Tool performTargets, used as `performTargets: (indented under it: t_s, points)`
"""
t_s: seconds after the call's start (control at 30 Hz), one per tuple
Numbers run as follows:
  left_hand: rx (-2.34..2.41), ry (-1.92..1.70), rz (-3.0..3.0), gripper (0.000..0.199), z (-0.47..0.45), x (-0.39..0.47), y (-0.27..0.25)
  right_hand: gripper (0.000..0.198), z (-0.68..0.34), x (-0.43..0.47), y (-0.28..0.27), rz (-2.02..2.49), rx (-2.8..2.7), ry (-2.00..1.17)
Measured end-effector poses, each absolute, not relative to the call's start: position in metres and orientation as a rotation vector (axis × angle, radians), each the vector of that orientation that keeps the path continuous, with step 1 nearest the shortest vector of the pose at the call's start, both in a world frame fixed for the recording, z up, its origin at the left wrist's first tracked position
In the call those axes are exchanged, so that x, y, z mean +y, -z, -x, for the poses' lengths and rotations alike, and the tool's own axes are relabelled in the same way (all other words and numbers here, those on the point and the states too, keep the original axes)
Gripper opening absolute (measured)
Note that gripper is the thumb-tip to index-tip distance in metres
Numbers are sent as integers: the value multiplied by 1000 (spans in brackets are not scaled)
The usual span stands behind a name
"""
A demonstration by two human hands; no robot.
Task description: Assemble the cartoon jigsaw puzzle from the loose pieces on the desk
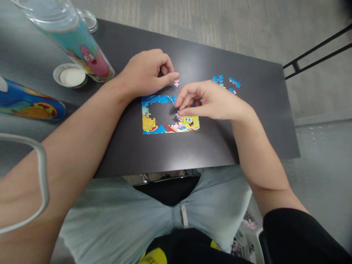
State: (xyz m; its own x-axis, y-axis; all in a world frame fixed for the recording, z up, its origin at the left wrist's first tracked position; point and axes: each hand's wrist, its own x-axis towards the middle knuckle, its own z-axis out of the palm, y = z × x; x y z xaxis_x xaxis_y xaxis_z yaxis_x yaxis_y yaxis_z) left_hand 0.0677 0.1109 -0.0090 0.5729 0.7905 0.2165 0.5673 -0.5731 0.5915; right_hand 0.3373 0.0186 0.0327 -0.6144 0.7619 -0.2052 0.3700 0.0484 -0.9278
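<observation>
On the dark table lies a partly assembled cartoon jigsaw puzzle (pixel 150 124), a border around a bare middle. My right hand (pixel 207 101) is over its right side, thumb and fingers closed at a small pink-purple puzzle piece (pixel 177 116) by the inner edge. Part of the puzzle's upper right is hidden under that hand. Just above the puzzle, my left hand (pixel 150 71) has its fingers curled, with the thumb tip on a pink puzzle piece (pixel 176 84). Several loose blue pieces (pixel 234 82) lie beyond my right hand.
At the left stand a clear-topped cartoon tube (pixel 90 58) and a blue cartoon tube (pixel 33 102). A white round lid (pixel 70 76) and a clear lid (pixel 88 20) are beside them. A pale cable (pixel 42 172) loops over my left forearm. The table's (pixel 165 157) front edge is at my lap.
</observation>
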Motion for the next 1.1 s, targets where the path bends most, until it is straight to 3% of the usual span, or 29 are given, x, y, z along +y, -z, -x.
performTargets:
  t_s: [0.37,0.77,0.97,1.1]
  points:
    - [1054,-667,-2394,25,-70,117,12,10,-316,5,-57,1388,-2215,-1527]
    - [1041,-657,-2407,19,-70,113,9,40,-319,16,-40,1345,-2174,-1422]
    - [1012,-682,-2399,23,-69,116,11,23,-322,17,-44,1338,-2277,-1302]
    - [1018,-669,-2403,22,-69,115,10,33,-324,18,-42,1328,-2257,-1334]
